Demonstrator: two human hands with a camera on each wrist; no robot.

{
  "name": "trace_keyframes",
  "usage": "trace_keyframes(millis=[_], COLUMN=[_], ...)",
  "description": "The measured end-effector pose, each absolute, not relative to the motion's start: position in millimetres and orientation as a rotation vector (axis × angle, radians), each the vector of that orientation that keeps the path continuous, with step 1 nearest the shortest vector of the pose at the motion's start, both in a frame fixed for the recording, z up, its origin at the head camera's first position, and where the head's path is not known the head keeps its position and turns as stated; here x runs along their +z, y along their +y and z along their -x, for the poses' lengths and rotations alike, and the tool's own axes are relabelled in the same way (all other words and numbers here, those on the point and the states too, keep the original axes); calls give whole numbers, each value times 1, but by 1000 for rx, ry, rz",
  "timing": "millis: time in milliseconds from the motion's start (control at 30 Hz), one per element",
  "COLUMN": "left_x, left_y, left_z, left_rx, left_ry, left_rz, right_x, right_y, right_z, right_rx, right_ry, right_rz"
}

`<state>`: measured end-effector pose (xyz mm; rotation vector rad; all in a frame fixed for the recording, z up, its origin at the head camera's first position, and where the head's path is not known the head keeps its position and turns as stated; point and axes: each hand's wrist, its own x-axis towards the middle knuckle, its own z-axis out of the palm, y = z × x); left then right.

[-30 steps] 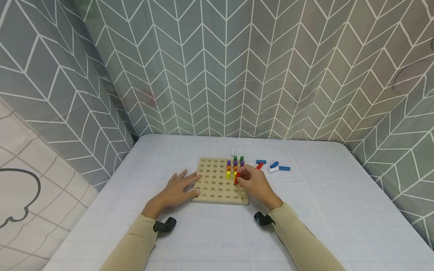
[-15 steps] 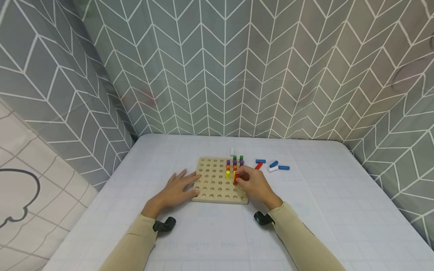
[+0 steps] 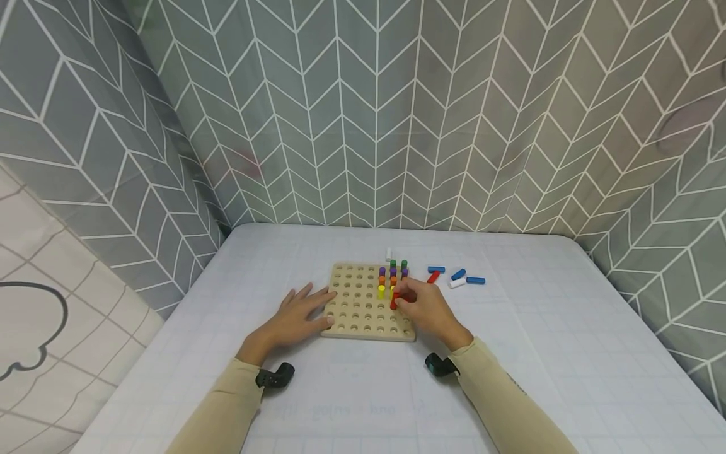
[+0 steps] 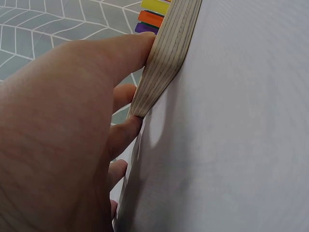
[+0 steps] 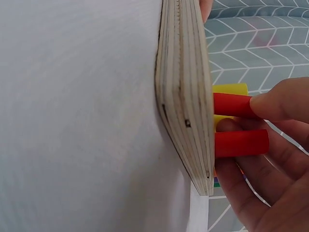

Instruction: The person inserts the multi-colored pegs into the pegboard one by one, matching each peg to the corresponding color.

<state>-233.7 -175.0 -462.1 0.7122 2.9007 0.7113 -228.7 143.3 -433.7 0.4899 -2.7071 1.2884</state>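
A wooden pegboard [image 3: 354,315] with rows of round holes lies on the table. My left hand [image 3: 297,318] rests at its left side, fingers spread; in the left wrist view the thumb [image 4: 130,53] touches the board's corner edge. My right hand [image 3: 428,309] pinches a red peg [image 5: 234,105] between thumb and fingers. That peg stands upright, its lower end at a hole of the board. A second red peg [image 5: 244,143] stands beside it, near the curled fingers. Yellow pegs [image 3: 382,292], orange pegs [image 3: 382,281], purple pegs [image 3: 382,272] and green pegs [image 3: 404,263] stand in rows behind.
Right of the board lie a loose red peg [image 3: 433,277], a white peg [image 3: 457,284] and blue pegs [image 3: 476,280]. Another white peg [image 3: 388,254] is behind the board. A patterned curtain [image 3: 374,126] hangs beyond the table's far edge.
The red peg in my right hand has shifted slightly left and down and straightened at its hole. My left hand has stayed at the board's side.
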Motion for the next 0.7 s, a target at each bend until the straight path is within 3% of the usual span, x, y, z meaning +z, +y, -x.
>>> trace_keyframes(millis=[700], left_x=[-461], left_y=[-176], left_z=[233], left_rx=[711], left_ry=[2898], left_rz=[-715], right_x=[-433], right_y=[146], right_z=[231], right_rx=[1262], right_ry=[-2747], right_rz=[-442])
